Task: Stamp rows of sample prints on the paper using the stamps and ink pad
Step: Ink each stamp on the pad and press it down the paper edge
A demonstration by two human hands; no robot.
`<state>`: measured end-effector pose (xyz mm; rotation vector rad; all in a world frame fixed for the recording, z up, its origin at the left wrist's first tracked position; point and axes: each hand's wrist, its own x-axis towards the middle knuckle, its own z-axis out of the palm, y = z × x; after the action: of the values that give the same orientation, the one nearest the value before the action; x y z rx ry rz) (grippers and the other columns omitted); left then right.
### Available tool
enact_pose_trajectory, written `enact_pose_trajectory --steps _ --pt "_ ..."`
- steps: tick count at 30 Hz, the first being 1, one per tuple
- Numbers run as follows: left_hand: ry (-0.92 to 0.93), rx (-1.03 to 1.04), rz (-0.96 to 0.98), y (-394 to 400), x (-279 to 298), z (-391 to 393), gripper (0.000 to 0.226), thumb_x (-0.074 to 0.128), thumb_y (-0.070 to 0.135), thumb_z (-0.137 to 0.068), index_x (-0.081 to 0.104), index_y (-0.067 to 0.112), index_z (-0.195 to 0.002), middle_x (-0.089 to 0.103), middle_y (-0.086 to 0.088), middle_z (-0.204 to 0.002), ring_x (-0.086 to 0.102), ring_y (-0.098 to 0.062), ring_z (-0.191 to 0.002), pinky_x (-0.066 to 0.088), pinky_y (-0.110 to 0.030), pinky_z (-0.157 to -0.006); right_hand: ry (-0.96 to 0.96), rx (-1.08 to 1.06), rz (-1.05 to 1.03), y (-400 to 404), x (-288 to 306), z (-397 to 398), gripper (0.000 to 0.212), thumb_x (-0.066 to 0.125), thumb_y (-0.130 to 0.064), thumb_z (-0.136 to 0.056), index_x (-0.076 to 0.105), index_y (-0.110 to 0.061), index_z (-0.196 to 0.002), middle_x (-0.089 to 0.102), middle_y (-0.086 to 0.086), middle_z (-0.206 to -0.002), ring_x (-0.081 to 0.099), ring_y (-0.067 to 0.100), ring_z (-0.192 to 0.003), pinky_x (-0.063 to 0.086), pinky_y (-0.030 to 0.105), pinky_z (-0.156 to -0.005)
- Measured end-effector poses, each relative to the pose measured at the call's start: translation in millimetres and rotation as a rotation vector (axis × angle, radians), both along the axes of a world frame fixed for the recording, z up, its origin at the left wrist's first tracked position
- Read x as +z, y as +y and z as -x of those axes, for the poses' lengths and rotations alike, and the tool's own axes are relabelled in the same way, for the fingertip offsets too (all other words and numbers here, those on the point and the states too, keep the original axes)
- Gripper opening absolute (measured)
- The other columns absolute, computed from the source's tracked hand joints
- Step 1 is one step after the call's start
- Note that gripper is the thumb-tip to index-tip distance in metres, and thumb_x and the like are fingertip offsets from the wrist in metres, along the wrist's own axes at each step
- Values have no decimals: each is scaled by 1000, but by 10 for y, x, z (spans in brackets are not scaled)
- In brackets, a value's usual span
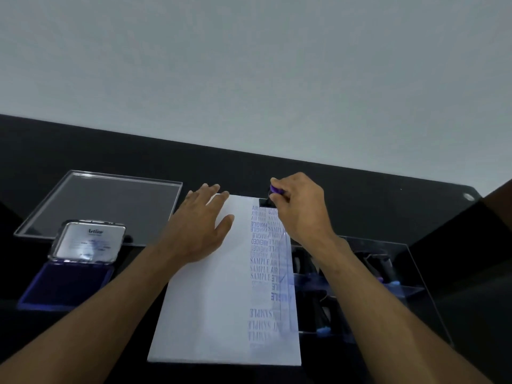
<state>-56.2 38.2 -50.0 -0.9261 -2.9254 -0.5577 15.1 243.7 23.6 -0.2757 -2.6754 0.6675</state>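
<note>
I am working at a black table (pixel 360 189) that is filling the lower half of my view under a pale wall. The white paper (pixel 210 295) is lying at six o'clock, its long side running away from me, and blue prints (pixel 263 259) reading SAMPLE, FRAGILE, AMENDED and AIR are crowding its right strip. A clear acrylic lid (pixel 105 206) is resting flat at ten o'clock. A clear acrylic box (pixel 388 289) is standing at four o'clock, just beside the paper's right edge, with dark stamps inside that I cannot make out well. The ink pad (pixel 69 281) is sitting open at eight o'clock, its silver lid tilted up behind the blue pad. My left hand (pixel 199 228) is lying relaxed and flat, fingers straight, pressing the paper's far left corner. My right hand (pixel 299 212) is grasping a stamp (pixel 273 195) with a purple top, its dark base touching the paper's far right corner at twelve o'clock.
</note>
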Motion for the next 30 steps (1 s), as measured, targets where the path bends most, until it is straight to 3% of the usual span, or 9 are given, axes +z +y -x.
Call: enact_pose_trajectory --steps 5,9,14,24,30 --pt "20 -37 77 70 -56 238 72 23 59 -95 31 23 -156 24 0 -165 12 -21 -154 7 -41 -124 -16 25 -40 28 -121 234 28 63 -21 -95 67 -14 -122 60 -1 -112 52 3 -90 35 1 -70" --pt "28 -49 90 64 -134 288 70 23 58 -96 33 24 -156 26 0 -164 14 -22 -154 9 -43 -125 -18 45 -55 21 -205 345 28 63 -22 -95 67 -15 -121 59 -1 -111 55 6 -91 45 13 -82" --pt "38 -53 69 54 -188 304 68 24 57 -97 33 24 -155 25 1 -165 12 -20 -154 7 -41 -125 6 64 -73 17 -228 372 25 64 -22 -94 69 -14 -117 60 0 -106 57 8 -90 51 20 -83" --pt "28 -57 65 51 -196 314 69 21 58 -97 31 25 -156 23 1 -165 9 -20 -155 6 -41 -126 -7 61 -87 15 -235 368 27 63 -24 -94 68 -14 -119 60 -1 -108 52 5 -90 41 13 -79" --pt "36 -66 44 45 -195 314 69 22 58 -96 35 24 -155 26 -1 -164 12 -21 -154 8 -43 -126 7 76 -106 6 -219 365 27 63 -23 -95 68 -13 -119 61 1 -108 54 7 -91 50 21 -83"
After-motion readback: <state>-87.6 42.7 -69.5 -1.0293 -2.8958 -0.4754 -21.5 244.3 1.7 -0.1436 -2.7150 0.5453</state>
